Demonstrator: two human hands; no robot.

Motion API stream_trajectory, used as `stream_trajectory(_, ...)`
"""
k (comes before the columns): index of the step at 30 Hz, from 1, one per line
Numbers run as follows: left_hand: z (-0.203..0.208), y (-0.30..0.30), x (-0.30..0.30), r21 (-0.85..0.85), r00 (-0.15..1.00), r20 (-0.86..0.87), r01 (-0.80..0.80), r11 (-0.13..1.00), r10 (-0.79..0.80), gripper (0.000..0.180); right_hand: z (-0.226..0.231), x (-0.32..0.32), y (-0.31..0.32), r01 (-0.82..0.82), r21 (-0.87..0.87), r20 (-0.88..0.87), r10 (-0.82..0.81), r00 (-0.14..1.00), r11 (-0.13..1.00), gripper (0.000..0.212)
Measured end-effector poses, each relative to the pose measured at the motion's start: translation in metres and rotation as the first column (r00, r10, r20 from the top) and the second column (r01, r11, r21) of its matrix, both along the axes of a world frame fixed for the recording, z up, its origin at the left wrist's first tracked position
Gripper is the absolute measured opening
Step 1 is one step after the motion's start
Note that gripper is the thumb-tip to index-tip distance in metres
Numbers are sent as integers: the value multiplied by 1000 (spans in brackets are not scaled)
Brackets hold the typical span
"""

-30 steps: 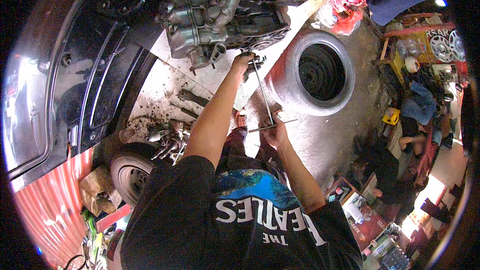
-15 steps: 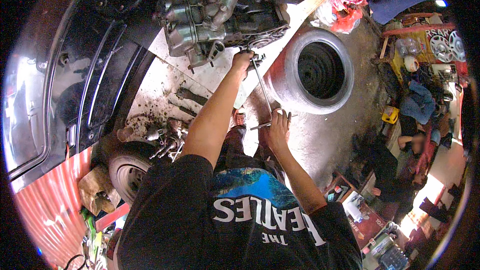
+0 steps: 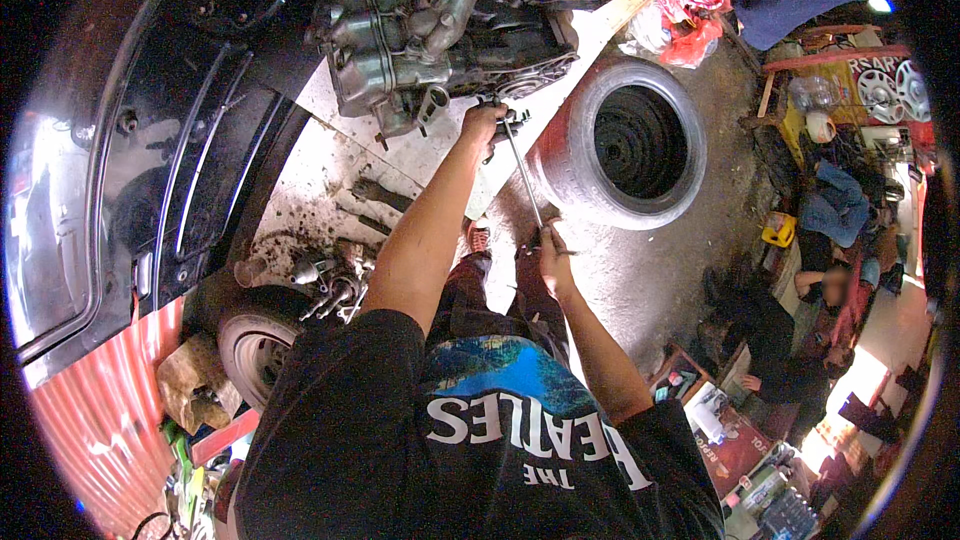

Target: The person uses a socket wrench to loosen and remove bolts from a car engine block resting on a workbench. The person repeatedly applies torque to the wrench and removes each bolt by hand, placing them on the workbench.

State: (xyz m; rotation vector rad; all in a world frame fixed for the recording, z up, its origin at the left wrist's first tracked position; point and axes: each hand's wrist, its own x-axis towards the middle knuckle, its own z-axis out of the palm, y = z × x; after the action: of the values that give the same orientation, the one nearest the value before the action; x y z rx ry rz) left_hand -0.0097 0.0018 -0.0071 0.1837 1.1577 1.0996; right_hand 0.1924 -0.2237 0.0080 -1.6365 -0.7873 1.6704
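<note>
head view, rod, end at right grip

Lettering in your view, placed by the grey tyre. Nearer you than the tyre and to its left, your black shirt carries large white capitals and a smaller white word, both upside down as you see them, beside a blue-and-green print. Right of the tyre and nearer you, a dark red panel bears small, slanting pale letters. Well to the tyre's right, a sign above silvery wheel covers shows a short row of pale capitals.
</note>
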Motion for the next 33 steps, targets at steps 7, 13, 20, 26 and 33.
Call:
stream_trajectory(7,10,1,3,-7,998,-56,-6,1000,6,10,-12,-9,1,152,-550,-673,-543,502,821,55)
stream_trajectory(13,-14,4,5,17,994,-71,-77,997,78,10,46,3,-36,150,5,374,-141,917,989,62)
stream_trajectory(20,9,2,13,-38,991,-85,-107,994,104,7,43,5,-10,-755,54,945,211,251,654,71)
stream_trajectory(26,13,3,12,-43,990,-83,-115,992,111,6,23,-7,5,-765,149,944,139,298,627,55)
stream_trajectory(33,5,7,10,-47,987,-110,-126,991,120,7,41,-15,5,-526,158,646,315,695,835,42)
